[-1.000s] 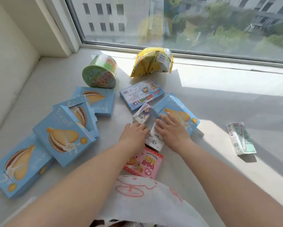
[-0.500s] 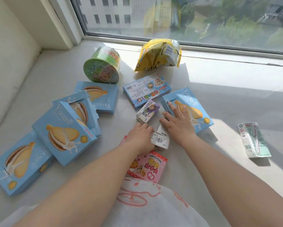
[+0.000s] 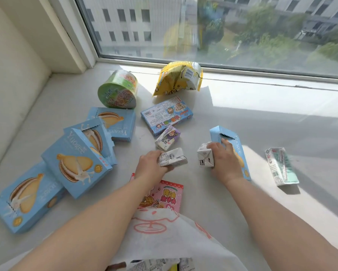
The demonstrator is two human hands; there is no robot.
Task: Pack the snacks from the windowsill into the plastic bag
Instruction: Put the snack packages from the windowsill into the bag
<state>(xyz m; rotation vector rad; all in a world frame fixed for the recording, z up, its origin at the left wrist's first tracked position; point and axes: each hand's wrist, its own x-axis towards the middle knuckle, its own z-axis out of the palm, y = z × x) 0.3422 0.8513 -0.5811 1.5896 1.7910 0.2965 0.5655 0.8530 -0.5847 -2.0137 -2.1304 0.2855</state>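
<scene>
We hold one small white carton (image 3: 173,159) in our left hand (image 3: 151,167), fingers curled around it. Our right hand (image 3: 225,163) grips another carton (image 3: 205,157) together with a blue box (image 3: 230,145) — this double hold could slip on the way to the bag (image 3: 164,237) below — many snacks wait on the windowsill (image 3: 242,126).

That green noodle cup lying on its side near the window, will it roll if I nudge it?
Probably: the noodle cup lies on its round side on the smooth windowsill, so a sideways push may roll it. It tapers, so it would likely curve. It looks sealed and stiff, probably light.
</scene>
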